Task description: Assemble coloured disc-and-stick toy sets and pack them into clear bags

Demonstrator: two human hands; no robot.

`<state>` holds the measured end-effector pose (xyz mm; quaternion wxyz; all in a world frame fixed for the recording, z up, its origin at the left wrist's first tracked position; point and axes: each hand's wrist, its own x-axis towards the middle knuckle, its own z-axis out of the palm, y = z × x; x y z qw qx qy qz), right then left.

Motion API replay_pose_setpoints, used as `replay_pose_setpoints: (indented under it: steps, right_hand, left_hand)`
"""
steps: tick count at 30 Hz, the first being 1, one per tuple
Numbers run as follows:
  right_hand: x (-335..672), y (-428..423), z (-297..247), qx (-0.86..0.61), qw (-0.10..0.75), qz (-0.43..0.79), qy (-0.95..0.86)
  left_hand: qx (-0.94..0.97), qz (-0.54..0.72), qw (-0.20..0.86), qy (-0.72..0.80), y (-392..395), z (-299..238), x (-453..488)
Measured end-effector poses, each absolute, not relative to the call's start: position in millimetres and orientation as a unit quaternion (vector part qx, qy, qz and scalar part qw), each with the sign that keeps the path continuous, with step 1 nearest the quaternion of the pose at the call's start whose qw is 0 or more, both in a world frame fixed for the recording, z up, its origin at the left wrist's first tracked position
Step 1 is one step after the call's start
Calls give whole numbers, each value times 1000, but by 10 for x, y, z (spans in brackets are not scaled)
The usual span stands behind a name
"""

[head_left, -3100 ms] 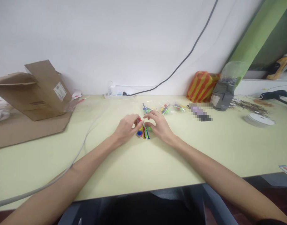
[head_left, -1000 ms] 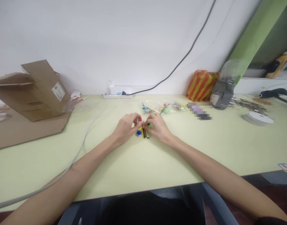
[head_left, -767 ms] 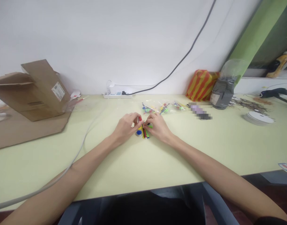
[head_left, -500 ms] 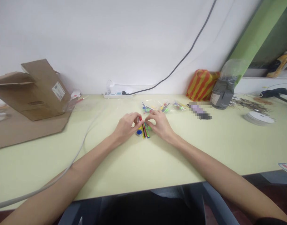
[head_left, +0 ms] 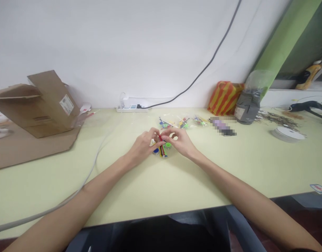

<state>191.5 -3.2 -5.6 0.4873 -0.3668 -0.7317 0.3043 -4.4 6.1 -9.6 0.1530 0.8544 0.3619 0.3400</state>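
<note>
At the middle of the table is a small multicoloured plastic toy made of thin coloured strips. A blue round part lies at its left and a green round part at its right. My left hand pinches the toy's far end from the left, thumb against the fingers. From the right, my right hand closes thumb and fingers on the same end, where a red piece shows between the fingertips. The fingers partly cover the toy, so its exact make cannot be told.
Behind the hands, clear bags with coloured parts lie on the table. A cardboard box stands left, near a grey cable crossing my left forearm. Rightward are a striped bag, a dark container and a white spool.
My right fingertips have moved left and closer to my left fingers at the red end. The green round part now shows more fully. The view has shifted slightly.
</note>
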Motion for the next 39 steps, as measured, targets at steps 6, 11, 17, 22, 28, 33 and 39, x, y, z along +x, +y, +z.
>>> replay_pose_setpoints:
  steps: [6,11,17,22,28,33,39]
  right_hand:
    - [1925,-14,-85,-363,493,366,-701]
    - [1914,-19,-89,-363,503,421,-662]
    - [2136,-29,102,-397,447,221,-770]
    - [2360,-72,236,-382,238,176,-875]
    - [2313,-82,146,-385,187,271,-862]
    - [2261,-40,47,-370,228,315,-843]
    - [2224,-42,33,-350,244,336,-840]
  left_hand:
    - [844,357,169,363,61,-115,-57]
    - [849,352,194,345,66,-134,-49]
    - [859,343,167,342,175,-134,-172]
    - [825,357,122,421,287,-148,-301]
    - [834,338,117,420,303,-174,-292]
    - [833,335,117,424,306,-182,-286]
    - [834,327,121,428,299,-163,-265]
